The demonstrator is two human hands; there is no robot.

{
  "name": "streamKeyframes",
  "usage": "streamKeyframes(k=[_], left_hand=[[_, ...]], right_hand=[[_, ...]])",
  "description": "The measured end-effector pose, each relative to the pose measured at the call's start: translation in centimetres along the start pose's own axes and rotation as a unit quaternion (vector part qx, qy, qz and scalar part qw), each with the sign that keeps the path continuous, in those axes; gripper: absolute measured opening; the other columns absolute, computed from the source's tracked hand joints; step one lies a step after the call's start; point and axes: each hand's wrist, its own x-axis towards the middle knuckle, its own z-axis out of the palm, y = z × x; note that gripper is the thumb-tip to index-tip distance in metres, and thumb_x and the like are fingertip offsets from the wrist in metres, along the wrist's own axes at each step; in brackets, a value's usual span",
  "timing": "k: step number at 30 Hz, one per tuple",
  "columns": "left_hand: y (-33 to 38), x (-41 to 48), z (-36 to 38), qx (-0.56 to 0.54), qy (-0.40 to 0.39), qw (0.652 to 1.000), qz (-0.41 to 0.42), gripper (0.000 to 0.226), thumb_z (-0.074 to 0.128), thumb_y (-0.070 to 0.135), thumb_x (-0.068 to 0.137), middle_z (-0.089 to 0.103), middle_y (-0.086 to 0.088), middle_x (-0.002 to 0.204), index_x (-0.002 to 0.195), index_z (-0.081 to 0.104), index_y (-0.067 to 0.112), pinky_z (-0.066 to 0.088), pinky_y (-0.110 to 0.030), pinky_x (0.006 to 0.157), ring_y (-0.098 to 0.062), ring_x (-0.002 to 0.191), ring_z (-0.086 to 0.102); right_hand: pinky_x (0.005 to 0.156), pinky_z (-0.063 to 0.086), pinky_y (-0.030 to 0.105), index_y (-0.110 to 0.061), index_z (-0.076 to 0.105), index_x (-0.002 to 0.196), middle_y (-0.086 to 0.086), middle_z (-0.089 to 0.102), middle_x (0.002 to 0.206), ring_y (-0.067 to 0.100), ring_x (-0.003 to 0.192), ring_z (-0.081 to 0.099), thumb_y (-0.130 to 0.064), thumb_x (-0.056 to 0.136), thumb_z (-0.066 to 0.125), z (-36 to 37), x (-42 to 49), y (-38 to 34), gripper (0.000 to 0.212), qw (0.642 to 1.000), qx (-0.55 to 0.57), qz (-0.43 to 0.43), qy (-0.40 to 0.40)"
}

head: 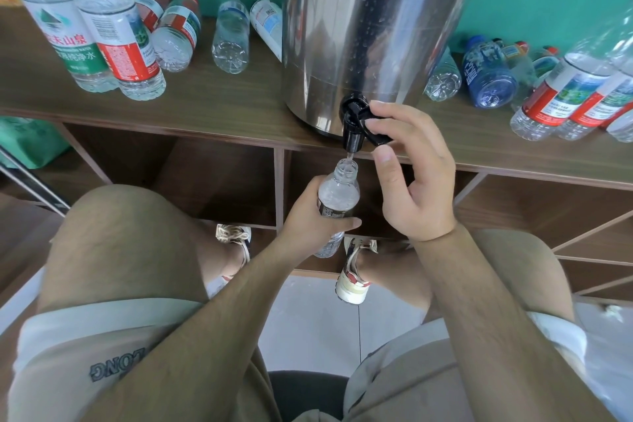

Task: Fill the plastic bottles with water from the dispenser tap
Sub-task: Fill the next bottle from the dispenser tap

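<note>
Wood-grain shelf (222, 103); clear plastic bottle (339, 193) under black tap (354, 127)

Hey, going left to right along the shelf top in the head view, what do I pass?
Green-label bottle → red-label bottle → lying red-cap bottles → clear lying bottle → steel dispenser → blue bottle → upright bottles on the right.

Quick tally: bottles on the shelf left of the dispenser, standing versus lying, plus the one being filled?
standing bottles: 2
lying bottles: 4
held bottle under tap, in left hand: 1
Total: 7
</note>
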Motion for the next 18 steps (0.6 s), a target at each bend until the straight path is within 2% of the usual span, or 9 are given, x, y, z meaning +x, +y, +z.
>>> streamKeyframes(k=[7, 12, 18], left_hand=[[0.07, -0.05, 0.04, 0.003, -0.003, 1.000, 0.000, 0.080, 0.096, 0.025, 0.071, 0.065, 0.016, 0.124, 0.136, 0.051, 0.035, 0.055, -0.039, 0.104, -0.007, 0.118, 0.063], [-0.05, -0.07, 0.06, 0.003, -0.003, 1.000, 0.003, 0.080, 0.096, 0.024, 0.071, 0.065, 0.015, 0.124, 0.136, 0.051, 0.033, 0.055, -0.042, 0.105, -0.010, 0.118, 0.063], [-0.18, -0.06, 0.02, -0.004, -0.003, 1.000, 0.002, 0.079, 0.096, 0.024, 0.071, 0.065, 0.017, 0.122, 0.135, 0.051, 0.035, 0.055, -0.036, 0.103, -0.007, 0.116, 0.063]], right_hand=[[0.095, 0.050, 0.022, 0.006, 0.070, 0.120, 0.019, 0.064, 0.135, 0.020, 0.129, 0.060, -0.006, 0.103, 0.053, -0.06, -0.02, 0.07, 0.027, 1.000, -0.003, -0.001, 0.000], [0.098, 0.056, 0.044, 0.005, 0.071, 0.120, 0.016, 0.064, 0.136, 0.023, 0.129, 0.061, -0.001, 0.103, 0.054, 0.11, -0.21, 0.59, 0.024, 1.000, -0.008, -0.006, 0.007], [0.091, 0.059, 0.054, 0.004, 0.071, 0.119, 0.011, 0.063, 0.136, 0.023, 0.127, 0.062, 0.003, 0.104, 0.052, 0.37, -0.31, 0.93, 0.024, 1.000, -0.005, -0.007, 0.017]])
